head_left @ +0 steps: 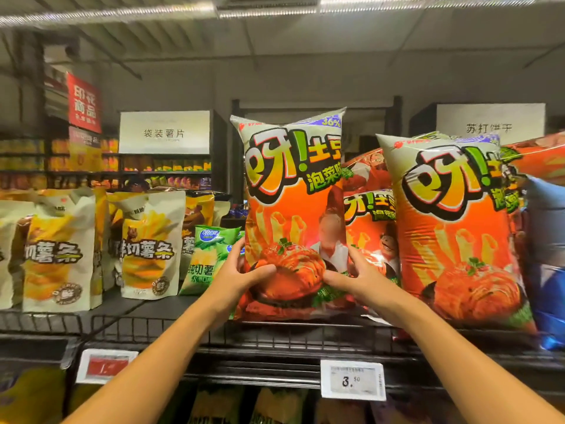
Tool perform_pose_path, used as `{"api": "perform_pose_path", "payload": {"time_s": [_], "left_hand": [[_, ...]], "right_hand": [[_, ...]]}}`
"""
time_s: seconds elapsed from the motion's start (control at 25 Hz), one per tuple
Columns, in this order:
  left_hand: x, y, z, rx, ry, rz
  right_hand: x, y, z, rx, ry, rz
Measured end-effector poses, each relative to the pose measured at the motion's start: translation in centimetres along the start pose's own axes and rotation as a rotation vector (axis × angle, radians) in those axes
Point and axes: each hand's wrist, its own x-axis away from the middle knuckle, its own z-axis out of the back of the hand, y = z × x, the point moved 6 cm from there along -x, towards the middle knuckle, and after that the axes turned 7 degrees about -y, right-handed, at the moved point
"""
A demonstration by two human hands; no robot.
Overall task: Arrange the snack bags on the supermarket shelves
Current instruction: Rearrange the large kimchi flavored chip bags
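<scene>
— Two hands on one bag, then; how is it held?

— Both clasp the lower part of the orange snack bag point(293, 215); the left hand point(244, 280) has its thumb across the front and fingers curled round the left edge; the right hand point(351, 276) mirrors it on the right edge; so the grip is closed on the bag from both sides, not wide.

— And where is the bag?

— Upright at the near edge of the shelf point(275, 335), its base at the wire rail; whether it rests there fully or is partly carried I cannot tell; just to its right a matching orange bag point(452, 228) stands at a slight lean, with another of the same kind point(371, 228) further back between them; to the left lie a green bag point(211, 258) and pale fry pouches point(146, 246); a price tag point(351, 379) hangs below.

— Which step is this?

— Placing, I judge; the bag looks nearly set in its row; next it wants squaring up beside its neighbour, pushing back a little, then a gentle release so it does not topple over the rail.
</scene>
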Motion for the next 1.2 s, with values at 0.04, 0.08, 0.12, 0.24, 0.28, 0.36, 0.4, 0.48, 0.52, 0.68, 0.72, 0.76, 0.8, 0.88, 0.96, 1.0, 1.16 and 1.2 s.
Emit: {"api": "perform_pose_path", "payload": {"time_s": [0.04,0.08,0.12,0.24,0.28,0.36,0.4,0.48,0.52,0.68,0.72,0.76,0.8,0.88,0.96,1.0,1.16,1.2], "left_hand": [[-0.1,0.0,0.1,0.014,0.012,-0.004],[-0.2,-0.1,0.3,0.026,0.019,-0.006],[-0.3,-0.1,0.2,0.036,0.024,-0.005],[-0.1,0.1,-0.1,0.047,0.024,-0.001],[0.0,0.2,-0.2,0.039,0.017,-0.004],[0.1,0.3,-0.3,0.025,0.003,-0.012],[0.2,0.3,-0.3,0.023,0.003,-0.014],[0.2,0.2,-0.2,0.014,0.001,-0.014],[0.3,0.2,-0.2,0.009,0.000,-0.017],[0.4,0.3,-0.1,-0.002,-0.019,-0.033],[0.5,0.3,-0.2,-0.002,-0.026,-0.032],[0.6,0.3,-0.2,-0.004,-0.030,-0.032],[0.6,0.3,-0.2,-0.009,-0.030,-0.034],[0.6,0.3,-0.1,-0.030,-0.029,-0.039],[0.5,0.3,-0.2,-0.057,-0.034,-0.034],[0.5,0.2,-0.2,-0.069,-0.036,-0.032],[0.6,0.0,0.0,-0.086,-0.038,-0.023],[0.5,0.0,0.0,-0.091,-0.040,-0.024]], "right_hand": [[-0.1,0.3,-0.2,0.000,-0.018,-0.013],[-0.1,0.6,-0.3,0.003,-0.029,-0.021],[-0.1,0.8,-0.3,0.004,-0.031,-0.023],[0.1,1.1,0.1,0.039,-0.004,-0.031],[0.2,1.0,0.1,0.048,0.002,-0.025],[0.2,1.0,0.1,0.046,0.000,-0.002],[0.2,1.1,0.1,0.043,-0.007,0.010],[0.1,1.2,0.2,0.019,-0.017,0.029],[0.0,1.3,0.2,0.000,-0.025,0.034],[-0.3,1.5,0.2,-0.060,-0.051,0.059],[-0.3,1.5,0.2,-0.059,-0.052,0.059],[-0.2,1.4,0.2,-0.045,-0.045,0.060],[-0.2,1.3,0.2,-0.025,-0.036,0.066],[-0.2,1.2,0.2,0.020,-0.033,0.078],[0.1,1.1,0.2,0.060,-0.044,0.077],[0.3,1.0,0.1,0.077,-0.047,0.070],[0.4,1.1,0.1,0.123,-0.051,0.064],[0.3,1.1,0.2,0.123,-0.048,0.065]]}}
